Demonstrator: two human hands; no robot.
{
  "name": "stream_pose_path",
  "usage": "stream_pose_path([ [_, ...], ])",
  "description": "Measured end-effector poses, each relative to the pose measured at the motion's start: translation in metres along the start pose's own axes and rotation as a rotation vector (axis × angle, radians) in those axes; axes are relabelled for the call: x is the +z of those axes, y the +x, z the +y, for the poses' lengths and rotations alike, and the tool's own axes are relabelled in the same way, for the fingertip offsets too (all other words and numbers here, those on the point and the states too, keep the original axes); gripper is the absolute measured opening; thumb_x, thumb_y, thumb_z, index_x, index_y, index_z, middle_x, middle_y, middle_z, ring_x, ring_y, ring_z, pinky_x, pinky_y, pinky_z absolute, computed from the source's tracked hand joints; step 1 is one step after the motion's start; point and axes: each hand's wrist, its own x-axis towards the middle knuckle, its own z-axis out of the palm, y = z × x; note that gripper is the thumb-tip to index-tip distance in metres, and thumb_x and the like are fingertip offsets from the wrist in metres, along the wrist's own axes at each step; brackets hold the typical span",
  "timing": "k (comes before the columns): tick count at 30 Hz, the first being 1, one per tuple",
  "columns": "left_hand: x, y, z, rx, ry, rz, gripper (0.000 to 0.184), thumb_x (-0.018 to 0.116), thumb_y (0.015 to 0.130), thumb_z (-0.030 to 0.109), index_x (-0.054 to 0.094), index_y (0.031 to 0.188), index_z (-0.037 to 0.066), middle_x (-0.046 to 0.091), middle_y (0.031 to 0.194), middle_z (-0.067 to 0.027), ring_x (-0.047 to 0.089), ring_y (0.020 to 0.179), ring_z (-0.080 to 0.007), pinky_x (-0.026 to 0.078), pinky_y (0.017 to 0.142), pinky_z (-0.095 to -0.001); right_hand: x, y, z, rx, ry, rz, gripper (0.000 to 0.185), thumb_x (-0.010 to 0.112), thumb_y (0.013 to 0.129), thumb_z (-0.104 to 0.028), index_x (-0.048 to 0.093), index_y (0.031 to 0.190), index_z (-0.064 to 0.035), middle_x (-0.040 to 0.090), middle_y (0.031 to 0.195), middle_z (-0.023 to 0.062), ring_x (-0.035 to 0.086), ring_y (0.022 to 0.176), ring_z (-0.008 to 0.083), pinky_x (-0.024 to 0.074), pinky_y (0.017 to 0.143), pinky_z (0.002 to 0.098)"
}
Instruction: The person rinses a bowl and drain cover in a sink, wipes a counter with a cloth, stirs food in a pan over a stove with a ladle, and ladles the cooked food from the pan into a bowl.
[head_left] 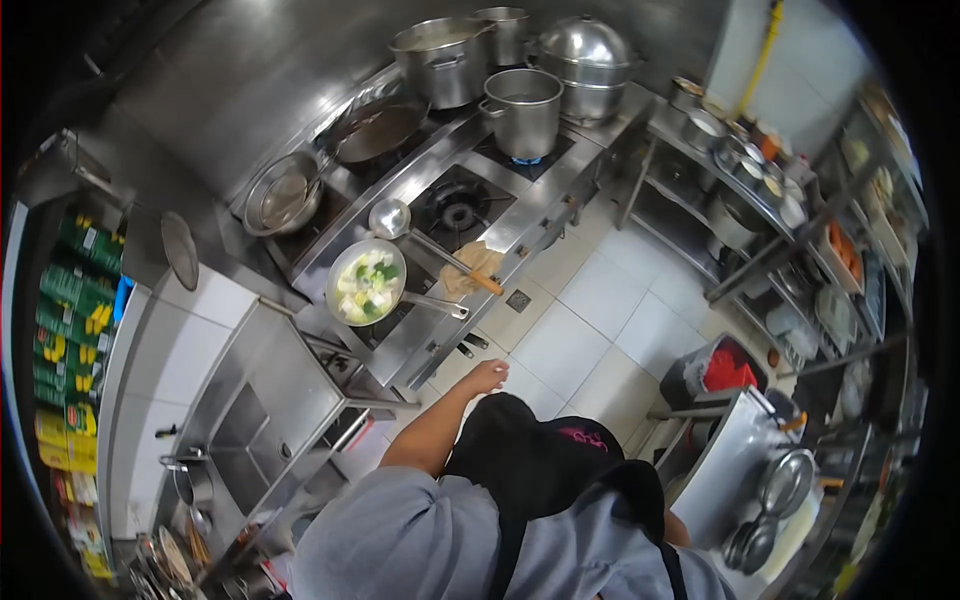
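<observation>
While pan (395, 294) gleams silver, food (366, 284) shows white, green

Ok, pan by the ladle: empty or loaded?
Loaded. White and green pieces lie in the pan, covering most of its bottom.

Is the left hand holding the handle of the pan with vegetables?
No, the left hand is apart from the handle of the pan, and floor shows between hand and handle.
</observation>
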Motion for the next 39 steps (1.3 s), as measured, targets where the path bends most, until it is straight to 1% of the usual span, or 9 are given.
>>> stream_pose_path([
  [2, 0.006, -0.001, 0.041, -0.191, -0.359, -0.055, 0.052, 0.064, 0.096, 0.031, 0.049, 0.143, 0.013, 0.068, 0.114, -0.0076, 0.067, 0.105, -0.0264, 0.053, 0.086, -0.0436, -0.016, 0.018, -0.040, -0.021, -0.045, -0.036, 0.020, 0.056, 0.097, -0.032, 0.057, 0.093, -0.0123, 0.054, 0.075, 0.0028, 0.052, 0.058, 0.0186, 0.0457, 0.052, 0.0375],
  [9, -0.009, 0.082, 0.068, -0.274, -1.023, 0.173, 0.087, 0.068, 0.092, 0.027, 0.013, 0.159, 0.020, 0.046, 0.146, -0.0089, 0.060, 0.121, -0.0307, 0.049, 0.094, -0.0556, 0.014, 0.033, -0.194, -0.168, 0.018, -0.005, 0.017, 0.055, 0.098, -0.028, 0.052, 0.092, -0.0127, 0.049, 0.073, 0.0011, 0.050, 0.058, 0.0149, 0.0420, 0.049, 0.0335],
  [13, -0.030, 0.133, 0.089, -0.312, -1.136, 0.450, 0.085, 0.069, 0.090, 0.034, 0.019, 0.158, 0.019, 0.035, 0.155, -0.0083, 0.043, 0.137, -0.0317, 0.041, 0.101, -0.0674, 0.020, 0.076, -0.210, -0.257, 0.187, -0.330, 0.015, 0.055, 0.099, -0.026, 0.051, 0.092, -0.0125, 0.049, 0.075, -0.0003, 0.049, 0.057, 0.0134, 0.0407, 0.047, 0.0316],
  [16, -0.055, 0.158, 0.110, -0.479, -1.276, 0.515, 0.071, 0.068, 0.092, 0.035, 0.034, 0.152, 0.020, 0.034, 0.156, -0.0031, 0.041, 0.139, -0.0287, 0.039, 0.104, -0.0683, 0.009, 0.079, -0.216, -0.134, -0.045, -0.159, 0.014, 0.056, 0.099, -0.026, 0.052, 0.095, -0.0123, 0.050, 0.078, 0.0008, 0.050, 0.061, 0.0146, 0.0419, 0.050, 0.0324],
  [24, -0.114, 0.215, 0.125, -0.062, -1.660, 0.209, 0.039, 0.072, 0.089, 0.045, 0.053, 0.111, 0.019, 0.058, 0.099, -0.0052, 0.061, 0.100, -0.0210, 0.052, 0.094, -0.0499, -0.017, 0.079, -0.252, -0.028, -0.177, -0.047, 0.015, 0.056, 0.098, -0.026, 0.053, 0.103, -0.0118, 0.052, 0.088, 0.0037, 0.053, 0.069, 0.0178, 0.0449, 0.058, 0.0345],
  [26, -0.150, 0.191, 0.155, 0.252, -1.840, 0.333, 0.027, 0.070, 0.093, 0.041, 0.053, 0.099, 0.020, 0.058, 0.082, -0.0012, 0.063, 0.081, -0.0182, 0.055, 0.085, -0.0378, -0.008, 0.094, -0.274, -0.032, -0.204, -0.063, 0.016, 0.056, 0.098, -0.026, 0.053, 0.105, -0.0117, 0.053, 0.090, 0.0044, 0.053, 0.071, 0.0186, 0.0457, 0.060, 0.0350],
  [31, -0.187, 0.165, 0.189, 0.139, -1.706, 0.655, 0.033, 0.070, 0.094, 0.037, 0.047, 0.073, 0.024, 0.043, 0.057, 0.0081, 0.044, 0.047, -0.0046, 0.043, 0.043, -0.0241, 0.046, 0.172, -0.369, -0.074, -0.402, -0.256, 0.019, 0.056, 0.098, -0.026, 0.054, 0.110, -0.0113, 0.055, 0.096, 0.0062, 0.055, 0.077, 0.0206, 0.0476, 0.064, 0.0363],
  [35, -0.159, 0.125, 0.190, 0.082, -1.440, 0.666, 0.051, 0.056, 0.093, 0.069, 0.051, 0.080, 0.020, 0.046, 0.063, 0.0053, 0.045, 0.047, -0.0078, 0.041, 0.042, -0.0264, 0.122, 0.245, -0.463, -0.090, -0.654, -0.446, 0.022, 0.056, 0.098, -0.026, 0.054, 0.114, -0.0111, 0.056, 0.101, 0.0077, 0.057, 0.081, 0.0222, 0.0492, 0.068, 0.0373],
  [39, -0.124, 0.040, 0.224, 0.318, -1.480, 0.750, 0.046, 0.039, 0.107, 0.053, 0.051, 0.124, 0.013, 0.046, 0.062, 0.0012, 0.044, 0.041, -0.0094, 0.041, 0.037, -0.0275, 0.208, 0.316, -0.545, -0.102, -0.890, -0.588, 0.025, 0.056, 0.098, -0.026, 0.055, 0.118, -0.0108, 0.057, 0.105, 0.0091, 0.058, 0.085, 0.0238, 0.0507, 0.072, 0.0384],
])
